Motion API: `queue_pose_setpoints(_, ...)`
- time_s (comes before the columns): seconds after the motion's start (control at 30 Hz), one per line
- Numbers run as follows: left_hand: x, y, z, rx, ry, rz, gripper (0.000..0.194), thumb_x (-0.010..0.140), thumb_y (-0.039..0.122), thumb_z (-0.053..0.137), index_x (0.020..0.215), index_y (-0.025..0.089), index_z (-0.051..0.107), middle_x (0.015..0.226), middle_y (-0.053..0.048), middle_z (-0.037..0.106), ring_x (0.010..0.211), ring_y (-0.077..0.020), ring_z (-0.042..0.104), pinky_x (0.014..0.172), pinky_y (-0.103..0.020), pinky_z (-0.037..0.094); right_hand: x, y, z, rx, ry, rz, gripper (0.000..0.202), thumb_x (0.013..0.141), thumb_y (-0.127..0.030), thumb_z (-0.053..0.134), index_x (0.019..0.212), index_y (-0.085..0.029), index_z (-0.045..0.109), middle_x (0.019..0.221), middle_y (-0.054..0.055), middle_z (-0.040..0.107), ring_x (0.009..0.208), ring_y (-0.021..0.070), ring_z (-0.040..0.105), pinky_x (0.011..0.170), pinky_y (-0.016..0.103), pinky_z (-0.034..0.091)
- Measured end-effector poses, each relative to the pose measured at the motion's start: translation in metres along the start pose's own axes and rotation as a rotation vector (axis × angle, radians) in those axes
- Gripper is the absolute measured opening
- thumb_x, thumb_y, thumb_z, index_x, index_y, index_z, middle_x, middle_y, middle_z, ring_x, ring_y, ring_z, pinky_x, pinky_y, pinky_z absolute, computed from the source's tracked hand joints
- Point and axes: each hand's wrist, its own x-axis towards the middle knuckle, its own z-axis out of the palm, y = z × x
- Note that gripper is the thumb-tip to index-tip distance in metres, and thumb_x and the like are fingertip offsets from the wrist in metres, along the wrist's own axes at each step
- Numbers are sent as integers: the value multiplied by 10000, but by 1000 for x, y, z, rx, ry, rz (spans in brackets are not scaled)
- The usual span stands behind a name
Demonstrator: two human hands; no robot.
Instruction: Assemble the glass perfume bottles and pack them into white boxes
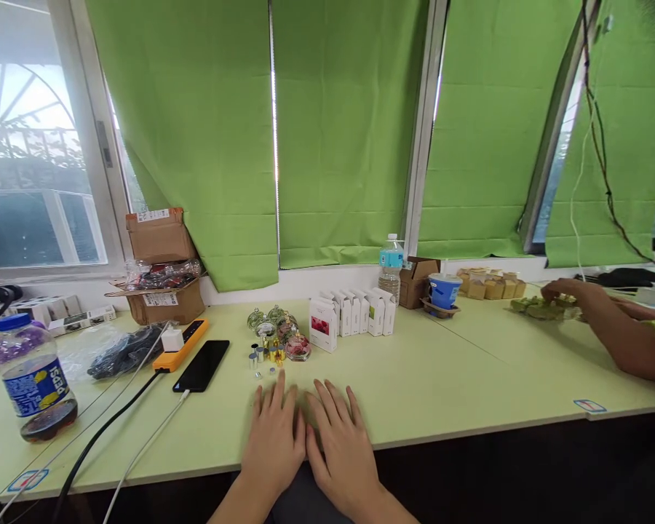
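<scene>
My left hand point(273, 435) lies flat at the front edge of the pale yellow-green table point(442, 393), fingers stretched forward. Beside it, my right hand point(341, 444) rests the same way, the thumbs close together; neither holds anything. Just beyond the fingertips stand small silver and gold caps point(260, 354). Behind them sits a cluster of round glass bottles point(298, 347) with ornate tops, some pinkish. To their right is a white box point(323, 325) with a red picture, in front of a row of upright white boxes point(354, 313), some with their top flaps raised.
Left are a phone point(201, 366), an orange power strip point(181, 346), cables and a Pepsi bottle point(36, 386). Behind are cardboard boxes point(164, 302), a water bottle point(391, 262) and a blue tub point(443, 291). At right, another person's arm point(605, 327) reaches over greenish items near small tan boxes point(491, 284).
</scene>
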Motion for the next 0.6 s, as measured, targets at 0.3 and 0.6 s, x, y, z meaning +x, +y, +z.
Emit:
queue_pose_setpoints(0.3,-1,-1,4,-18,5,-61,450,952,351,433,1358,209,564,1556,-129,387,1452,-301,329,1175,-533,279,-2,1,4,8,-11,-6,466,947,-283,443,1408,-240,497,1421,56,558,1317,277,479,1189,525,183)
queue_pose_setpoints(0.6,-2,6,-3,58,202,-8,560,959,364,447,1498,224,386,1653,-136,62,1512,-326,141,1198,-598,149,-2,-1,3,44,-29,-10,342,971,-335,461,1278,-265,592,1307,43,633,1231,267,535,1164,498,229)
